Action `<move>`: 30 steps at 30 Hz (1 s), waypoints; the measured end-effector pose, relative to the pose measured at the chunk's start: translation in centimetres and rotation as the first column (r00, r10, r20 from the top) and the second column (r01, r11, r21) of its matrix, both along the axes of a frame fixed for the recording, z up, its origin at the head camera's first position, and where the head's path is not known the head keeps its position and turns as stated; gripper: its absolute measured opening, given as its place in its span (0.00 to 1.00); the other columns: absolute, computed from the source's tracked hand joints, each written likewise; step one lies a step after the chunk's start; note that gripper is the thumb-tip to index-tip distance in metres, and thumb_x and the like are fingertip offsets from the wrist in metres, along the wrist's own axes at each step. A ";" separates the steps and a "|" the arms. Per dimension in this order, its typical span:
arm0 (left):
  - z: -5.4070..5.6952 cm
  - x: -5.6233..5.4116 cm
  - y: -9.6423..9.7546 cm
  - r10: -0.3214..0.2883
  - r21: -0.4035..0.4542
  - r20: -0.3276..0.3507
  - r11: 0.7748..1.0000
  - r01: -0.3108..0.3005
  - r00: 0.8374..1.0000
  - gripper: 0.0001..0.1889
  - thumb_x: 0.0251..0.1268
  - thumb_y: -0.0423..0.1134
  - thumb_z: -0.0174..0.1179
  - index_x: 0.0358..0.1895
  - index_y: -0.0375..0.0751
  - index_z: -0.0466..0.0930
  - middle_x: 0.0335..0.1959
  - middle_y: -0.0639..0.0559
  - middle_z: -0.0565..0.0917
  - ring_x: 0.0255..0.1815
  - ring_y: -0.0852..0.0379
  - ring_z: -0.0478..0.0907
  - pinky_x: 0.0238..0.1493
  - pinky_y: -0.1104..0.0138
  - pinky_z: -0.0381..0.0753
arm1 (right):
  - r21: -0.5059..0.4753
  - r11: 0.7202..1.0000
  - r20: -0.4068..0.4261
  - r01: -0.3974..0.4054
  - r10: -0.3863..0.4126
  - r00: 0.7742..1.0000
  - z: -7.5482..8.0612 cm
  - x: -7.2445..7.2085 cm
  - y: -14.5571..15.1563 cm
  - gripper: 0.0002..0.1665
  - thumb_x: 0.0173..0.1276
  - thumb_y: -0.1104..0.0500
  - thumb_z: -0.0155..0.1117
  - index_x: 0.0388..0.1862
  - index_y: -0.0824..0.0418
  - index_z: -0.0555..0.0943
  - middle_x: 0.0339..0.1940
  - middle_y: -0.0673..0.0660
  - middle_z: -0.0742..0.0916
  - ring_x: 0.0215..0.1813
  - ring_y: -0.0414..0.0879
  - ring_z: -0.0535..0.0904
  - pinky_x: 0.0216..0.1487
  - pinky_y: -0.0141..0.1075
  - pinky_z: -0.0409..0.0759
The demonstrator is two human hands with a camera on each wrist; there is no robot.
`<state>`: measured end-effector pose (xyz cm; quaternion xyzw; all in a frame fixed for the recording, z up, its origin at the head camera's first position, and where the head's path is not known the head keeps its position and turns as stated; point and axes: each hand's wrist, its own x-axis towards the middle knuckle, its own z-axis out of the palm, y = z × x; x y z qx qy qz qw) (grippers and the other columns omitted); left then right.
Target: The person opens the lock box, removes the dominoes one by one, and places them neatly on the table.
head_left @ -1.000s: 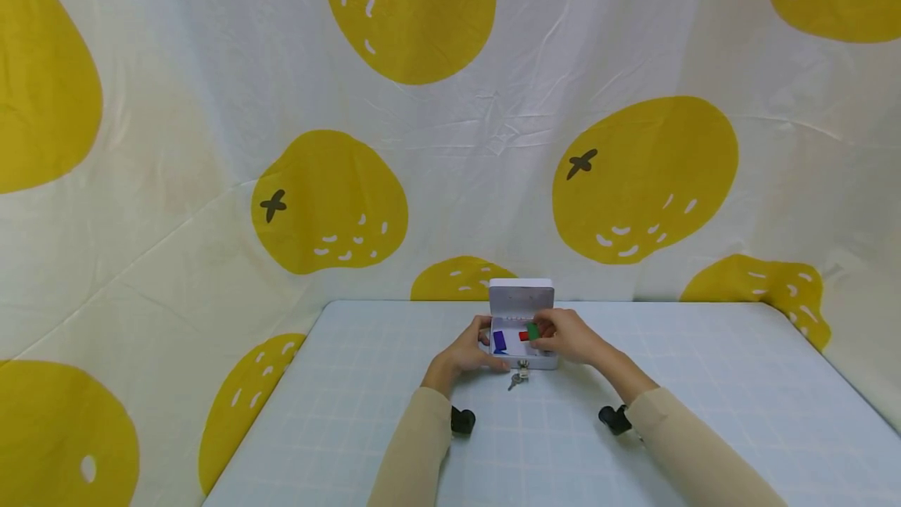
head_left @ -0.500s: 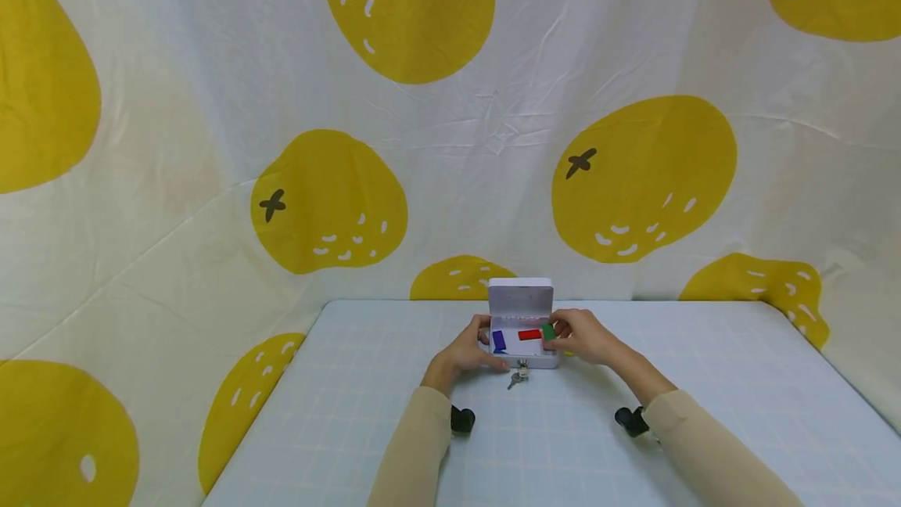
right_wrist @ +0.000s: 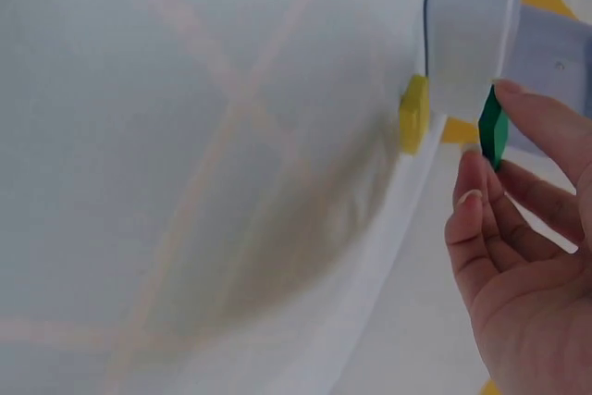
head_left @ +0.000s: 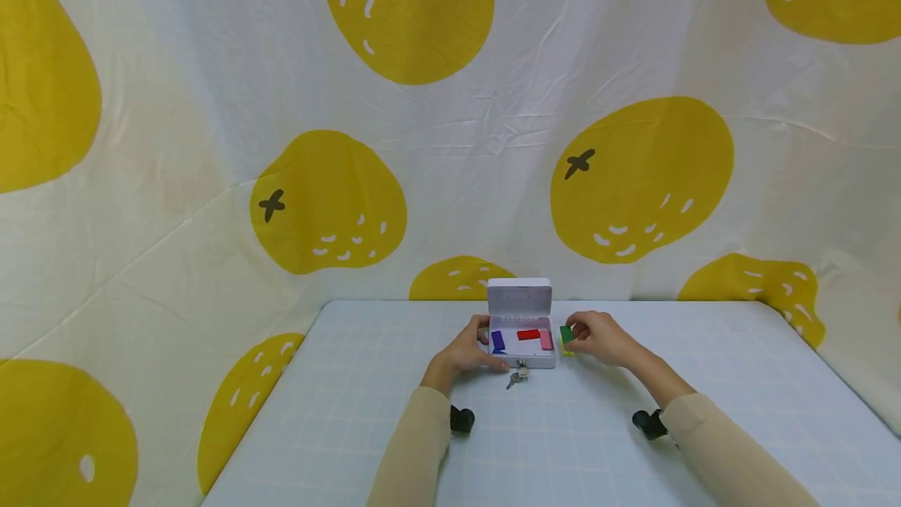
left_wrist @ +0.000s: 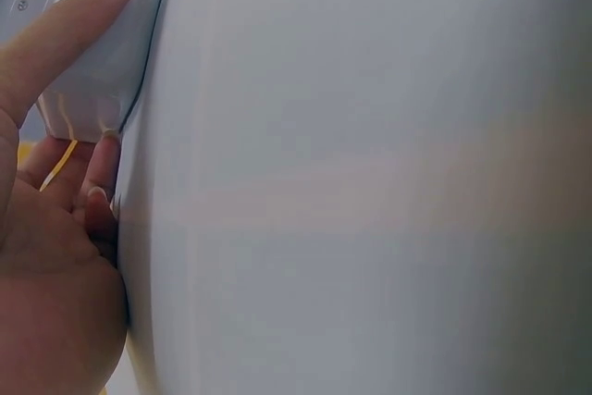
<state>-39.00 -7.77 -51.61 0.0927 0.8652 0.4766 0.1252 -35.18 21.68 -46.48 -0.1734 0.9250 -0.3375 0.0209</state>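
Observation:
A small white metal box (head_left: 538, 362) stands on the table with its lid (head_left: 519, 300) raised. My left hand (head_left: 466, 349) grips its left side, thumb along the front wall and fingers at the side. Inside the box lie a purple block (head_left: 498, 340), a red block (head_left: 528, 335) and a pink block (head_left: 546, 340). Just right of the box, my right hand (head_left: 600, 337) pinches a flat green block (right_wrist: 494, 127) between thumb and fingertips, raised above the table. A yellow block (right_wrist: 414, 116) sits on the table beside the box, partly behind the green one in the head view.
A key (head_left: 514, 381) hangs from the lock (head_left: 523, 367) at the box's front. Pale checked cloth covers the table (head_left: 535, 444). Behind it hangs a white curtain (head_left: 479, 178) with yellow fruit print. Each wrist carries a black camera (head_left: 461, 421).
My right hand has moved the green block rightward out of the box to beside it, uncovering the red and pink blocks. The left hand keeps its place on the box.

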 end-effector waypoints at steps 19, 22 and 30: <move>0.3 0.4 0.0 0.004 0.014 0.013 1.000 -0.004 1.000 0.50 0.42 0.44 0.85 0.70 0.56 0.63 0.54 0.52 0.75 0.55 0.49 0.71 0.66 0.49 0.71 | 0.050 0.999 -0.010 0.011 -0.011 1.000 -1.2 -0.3 2.6 0.20 0.63 0.63 0.76 0.50 0.70 0.82 0.34 0.54 0.84 0.37 0.47 0.77 0.43 0.42 0.80; 0.1 0.1 0.1 0.007 0.015 0.012 1.000 -0.008 1.000 0.50 0.41 0.43 0.85 0.69 0.55 0.63 0.53 0.51 0.75 0.55 0.49 0.71 0.66 0.48 0.71 | 0.062 0.998 0.001 0.021 -0.021 1.000 -1.4 -0.3 2.8 0.20 0.63 0.63 0.76 0.50 0.70 0.82 0.34 0.54 0.83 0.37 0.47 0.76 0.43 0.43 0.79; 0.7 1.1 0.0 0.005 0.003 -0.004 1.000 -0.005 1.000 0.49 0.44 0.43 0.85 0.70 0.54 0.63 0.52 0.50 0.75 0.54 0.49 0.71 0.66 0.49 0.71 | 0.060 0.998 0.017 0.011 -0.012 1.000 -2.0 -0.5 3.1 0.20 0.63 0.62 0.76 0.50 0.70 0.81 0.33 0.55 0.82 0.37 0.48 0.75 0.43 0.43 0.77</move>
